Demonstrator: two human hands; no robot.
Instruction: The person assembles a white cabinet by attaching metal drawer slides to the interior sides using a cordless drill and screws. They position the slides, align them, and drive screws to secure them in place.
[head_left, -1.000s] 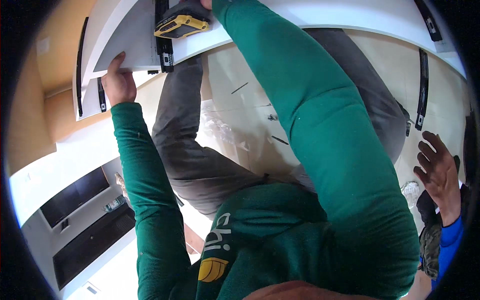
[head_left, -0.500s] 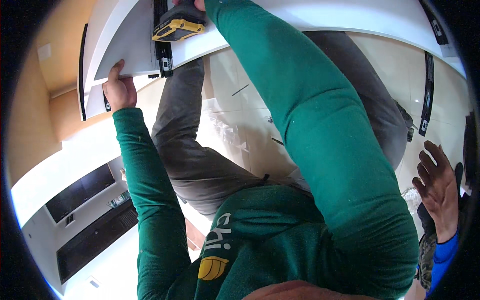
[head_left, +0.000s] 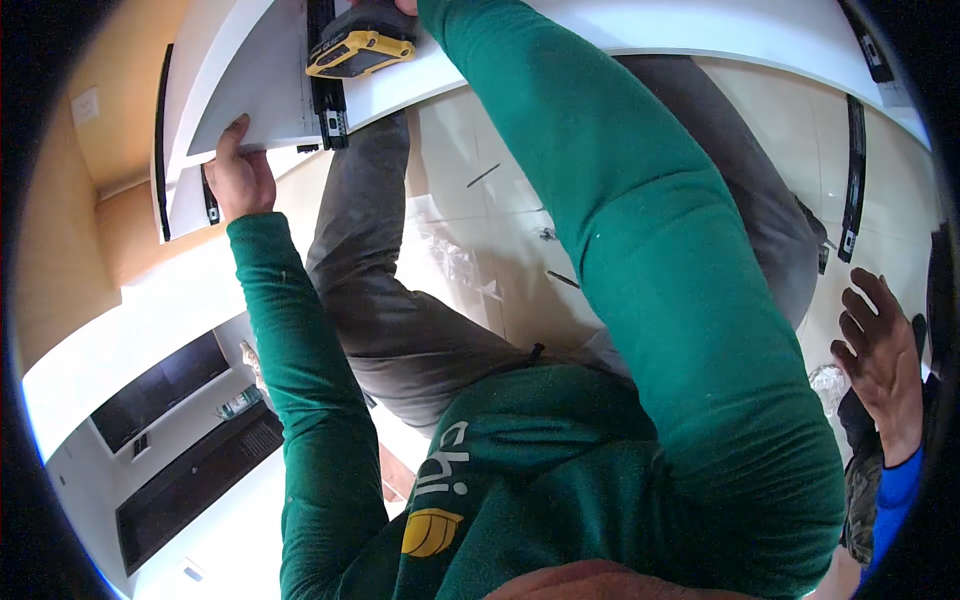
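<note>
My left hand [head_left: 240,180] grips the lower edge of a white panel [head_left: 250,100], its thumb on the face and the fingers folded beneath. At the top edge, my right hand [head_left: 405,5] shows only as bits of skin around a black cordless drill [head_left: 362,52] with a yellow-trimmed battery base. The drill's front end is cut off by the picture's edge. Under the battery runs a black metal drawer slide [head_left: 333,125] along the white panel, its end standing out slightly past the edge.
Another person's hand [head_left: 882,355], in a blue sleeve, hangs at the right. More black slides [head_left: 853,180] stand near it and at the far left [head_left: 163,150]. Clear plastic wrap [head_left: 455,262] and thin dark rods [head_left: 483,176] lie on the tiled floor between my legs.
My left hand keeps its hold on the panel, and the drill stays almost in place. The other person's hand has risen slightly. The whole view has shifted a little.
</note>
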